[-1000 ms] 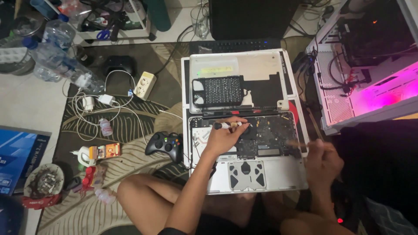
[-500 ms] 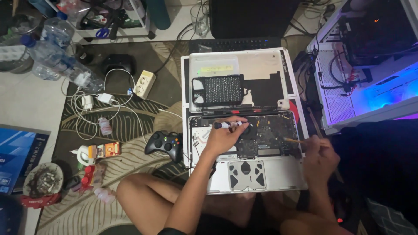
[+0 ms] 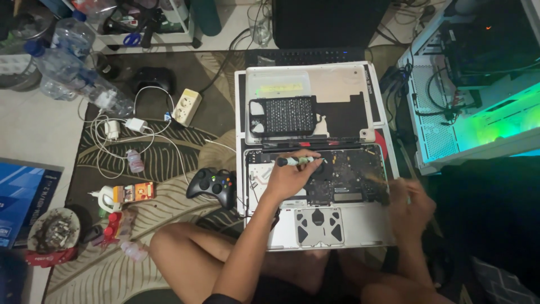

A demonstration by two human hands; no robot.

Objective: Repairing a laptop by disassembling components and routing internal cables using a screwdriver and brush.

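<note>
Head view looks down on a person who sits cross-legged on the floor, with an opened laptop [image 3: 315, 191] lying bottom-up just in front of the knees. The left hand [image 3: 289, 177] rests on the exposed board and its grip is clenched around a small pen-like tool [image 3: 298, 161], which lies almost flat, its tip pointing right toward the fan area; my judgement is that the low angle lets the hand steady itself on the chassis. The right hand [image 3: 410, 205] is at the right edge of the board and is blurred. It seems to hold something thin like a brush [image 3: 377, 181] against the board, but I cannot tell surely whether the grip is closed.

Behind the board, the removed bottom cover [image 3: 337, 90] lies flat with a dark perforated part [image 3: 289, 115] on it, probably put there to stay within reach.

To the left, on a rug [image 3: 169, 152] with a leaf pattern, lie a black game controller [image 3: 212, 184], white chargers with cables [image 3: 121, 135], a power strip [image 3: 185, 107] and small bottles. Nearer the left edge are an ashtray [image 3: 53, 231] and a blue box [image 3: 22, 194]. Farther away stand water bottles [image 3: 73, 62], and a black keyboard [image 3: 306, 56] lies beyond the cover. On the right, a white computer case [image 3: 433, 112] glows green inside. The room is dim and crowded.
</note>
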